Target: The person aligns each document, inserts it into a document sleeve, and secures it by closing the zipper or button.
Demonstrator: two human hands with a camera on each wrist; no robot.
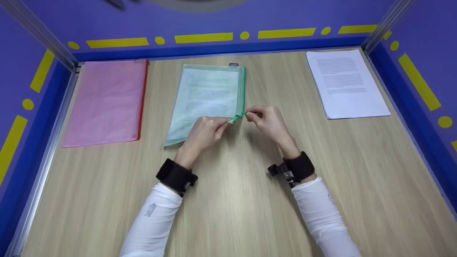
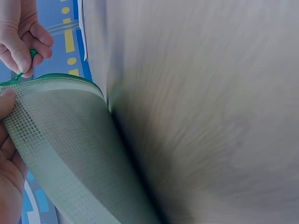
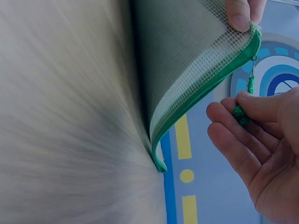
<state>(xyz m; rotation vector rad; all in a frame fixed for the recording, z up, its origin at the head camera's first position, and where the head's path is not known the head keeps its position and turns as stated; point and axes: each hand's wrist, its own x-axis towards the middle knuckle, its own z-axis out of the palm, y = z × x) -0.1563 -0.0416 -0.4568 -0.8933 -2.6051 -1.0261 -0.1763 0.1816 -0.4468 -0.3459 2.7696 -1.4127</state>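
A green mesh zipper pouch with printed sheets inside lies in the middle of the table, its near right corner lifted. My left hand pinches that corner between thumb and fingers, beside the end of the green zipper. Just to the right, my right hand pinches the green cord pull hanging from the zipper slider. In the right wrist view the cord's knotted end lies against the fingers. The slider sits at the lifted corner, and the zipper edge curves down from there to the table.
A pink zipper pouch with a red zipper lies at the left. Toward the back right is a stack of printed paper. Blue and purple panels with yellow marks wall the table at the back and sides.
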